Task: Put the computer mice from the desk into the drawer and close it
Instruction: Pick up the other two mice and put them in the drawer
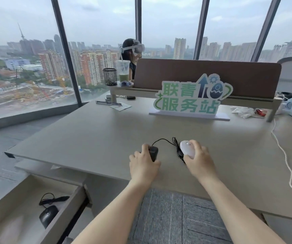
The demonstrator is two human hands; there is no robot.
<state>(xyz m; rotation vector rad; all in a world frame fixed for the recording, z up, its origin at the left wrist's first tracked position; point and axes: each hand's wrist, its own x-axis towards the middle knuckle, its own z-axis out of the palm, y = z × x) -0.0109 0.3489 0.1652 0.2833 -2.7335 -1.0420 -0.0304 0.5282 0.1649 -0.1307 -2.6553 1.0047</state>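
On the beige desk (92, 131), near its front edge, my left hand (142, 165) grips a black wired mouse (153, 152). Its black cable (176, 147) loops away to the right. My right hand (199, 160) holds a white mouse (187, 148) beside that cable. Below the desk at the lower left, the drawer (66, 212) stands pulled open. Inside it lies another black wired mouse (48, 215) with its coiled cord.
A green-and-white standing sign (192, 97) sits mid-desk before a brown divider panel (206, 76). A mesh pen cup (110, 76) and a drink cup (123, 70) stand at the back left. A white cable (286, 159) trails down the right. A person with a headset sits beyond.
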